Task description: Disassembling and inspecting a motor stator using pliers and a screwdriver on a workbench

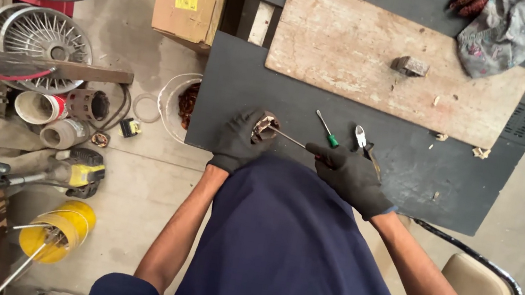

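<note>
Black gloves on both hands point(297, 153), green-handled screwdriver point(327, 130), dark grey table point(400, 162), yellow spool point(56, 231), floral cloth point(513, 29).

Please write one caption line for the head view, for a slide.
Gloved left hand grips a small motor part on a dark table while the right hand pokes a thin rod into it.

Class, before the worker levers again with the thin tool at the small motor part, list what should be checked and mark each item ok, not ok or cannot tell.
1. Left hand gloved and gripping the motor part: ok.
2. Right hand gloved, holding the thin tool: ok.
3. Tool tip seated in the part: cannot tell.
4. Green-handled screwdriver and pliers lie clear of the tool: ok.
5. Part clamped to the dark table: not ok, hand-held only.
</note>
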